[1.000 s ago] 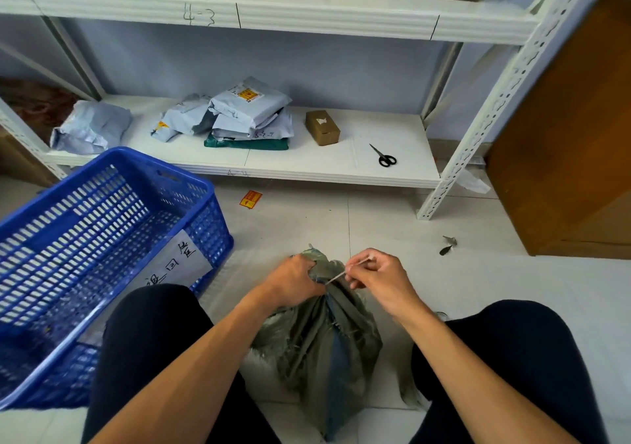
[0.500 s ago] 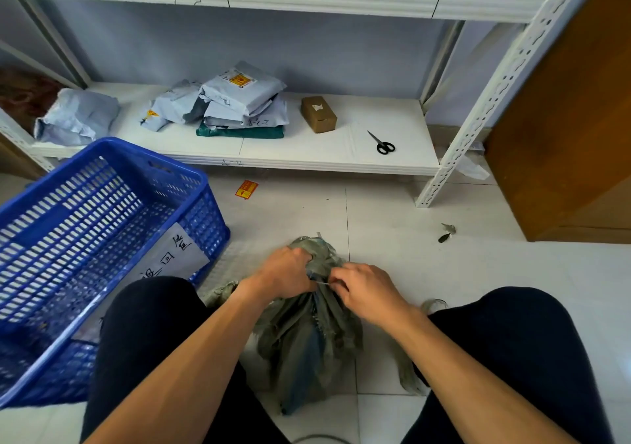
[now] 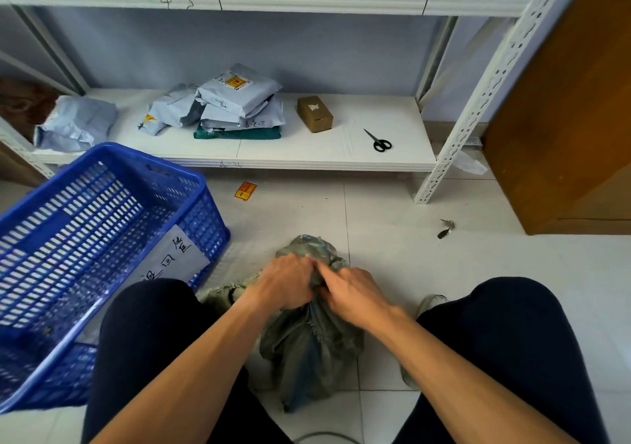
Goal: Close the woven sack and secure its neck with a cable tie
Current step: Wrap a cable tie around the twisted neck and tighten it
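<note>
**Neck of woven sack [image 3: 307, 351] gripped by both hands**

The sack is stood on the tiled floor [image 3: 444, 290] between the knees [image 3: 153, 307], its neck bunched upward. The neck is clasped by the left hand [image 3: 285, 285] and pinched by the right hand [image 3: 355, 295], knuckles touching. A blue basket [image 3: 150, 156] is placed to the left; scissors [image 3: 379, 141] are laid on the low shelf [image 3: 307, 156] beyond
</note>
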